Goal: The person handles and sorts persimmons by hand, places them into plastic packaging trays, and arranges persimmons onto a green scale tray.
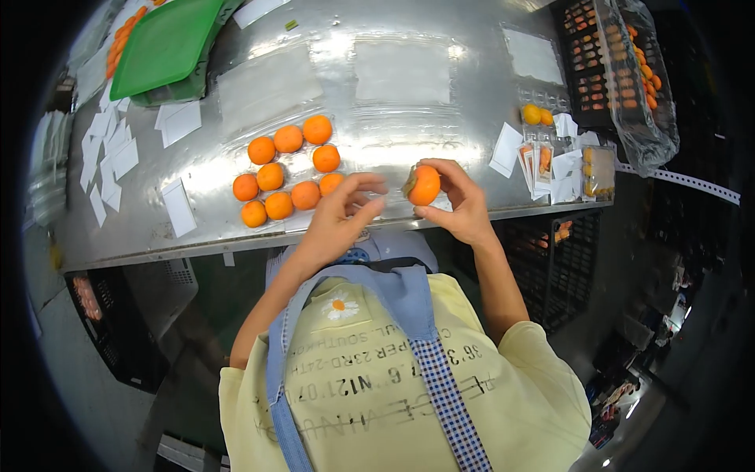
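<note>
Right hand (464, 206) grips one orange fruit (425, 186), right of the fruit group (278, 205). Left hand (344, 214) open beside group.

We see a cluster of orange fruits (278, 205) on the metal table (480, 141). Just right of the cluster, our left hand (344, 214) is open, fingers loosely curled, close to its nearest fruit. Farther right of it, our right hand (464, 206) holds a single orange fruit (426, 186) between thumb and fingers, its leafy top facing our left hand. Left of the cluster lie scattered white cards (124, 157); beyond it, up and left, sits a green lid (163, 45). Well to the cluster's right, we see yellow fruits (532, 115) and, farther out, a black crate (580, 63) beside clear plastic wrapping (649, 130).
</note>
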The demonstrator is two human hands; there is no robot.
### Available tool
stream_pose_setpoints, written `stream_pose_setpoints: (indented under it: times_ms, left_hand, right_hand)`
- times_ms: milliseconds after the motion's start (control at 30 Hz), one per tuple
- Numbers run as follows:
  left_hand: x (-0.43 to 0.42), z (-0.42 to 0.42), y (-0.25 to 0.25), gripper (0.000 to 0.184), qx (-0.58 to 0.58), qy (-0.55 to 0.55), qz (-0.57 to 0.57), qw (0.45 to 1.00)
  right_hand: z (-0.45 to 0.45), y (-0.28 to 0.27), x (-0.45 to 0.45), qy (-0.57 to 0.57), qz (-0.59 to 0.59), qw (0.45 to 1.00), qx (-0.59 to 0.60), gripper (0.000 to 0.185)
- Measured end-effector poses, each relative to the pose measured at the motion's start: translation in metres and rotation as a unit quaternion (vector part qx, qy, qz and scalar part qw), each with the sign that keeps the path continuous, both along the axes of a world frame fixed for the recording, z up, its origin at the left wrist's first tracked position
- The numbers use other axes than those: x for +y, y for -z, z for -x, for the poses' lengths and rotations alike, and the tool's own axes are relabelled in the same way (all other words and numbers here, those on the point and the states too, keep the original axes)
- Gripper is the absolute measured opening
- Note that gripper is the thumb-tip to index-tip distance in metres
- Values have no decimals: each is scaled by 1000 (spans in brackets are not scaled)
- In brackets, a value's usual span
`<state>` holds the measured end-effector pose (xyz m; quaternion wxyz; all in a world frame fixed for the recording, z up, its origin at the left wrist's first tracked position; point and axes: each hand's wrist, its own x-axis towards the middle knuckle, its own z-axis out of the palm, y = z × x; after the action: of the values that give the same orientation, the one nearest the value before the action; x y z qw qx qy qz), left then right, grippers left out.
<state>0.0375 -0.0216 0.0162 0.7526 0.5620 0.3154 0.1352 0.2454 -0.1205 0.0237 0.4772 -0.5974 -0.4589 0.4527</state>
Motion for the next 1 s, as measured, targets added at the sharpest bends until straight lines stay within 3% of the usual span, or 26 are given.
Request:
stream_pose_setpoints:
  times_ms: [100,200,333,367,400,467,533,600,667,733,767,867,1000]
  left_hand:
    - [-5,-1,0,35,-29,-28,22,999]
    - [-7,2,6,33,-24,-65,19,997]
    - [-2,11,19,27,-27,-81,21,996]
    - [-2,11,18,26,-23,-83,26,996]
    - [-2,12,16,24,-14,-88,32,995]
    - [-2,8,15,23,-16,-80,19,996]
    - [-4,11,15,22,-11,-80,17,997]
    - [-5,10,15,22,-11,-82,25,996]
    - [-4,13,17,23,-13,-92,34,995]
    - [-3,15,22,23,-14,-105,30,994]
    - [-3,17,24,23,-11,-112,33,993]
    - [-1,19,24,23,2,-127,30,991]
    - [-3,17,28,23,15,-114,32,993]
  right_hand:
    - [16,-2,8,-26,-32,999,20,58]
    - [9,9,3,32,45,987,150,54]
    - [-109,22,1,222,6,975,17,36]
    - [-153,-6,8,245,-91,964,-57,31]
    - [-212,-21,10,305,-160,933,103,29]
    - [-253,-103,28,316,-330,877,146,38]
    - [-297,-128,26,282,-315,896,136,37]
    - [-266,-122,39,325,-234,916,-6,34]
    - [-218,-76,41,229,-117,950,-176,35]
    - [-144,-38,33,103,120,963,-217,38]
    - [-120,-6,22,3,137,954,-267,42]
    - [-69,47,-6,-104,104,887,-438,48]
    - [-48,63,-19,-83,70,878,-467,55]
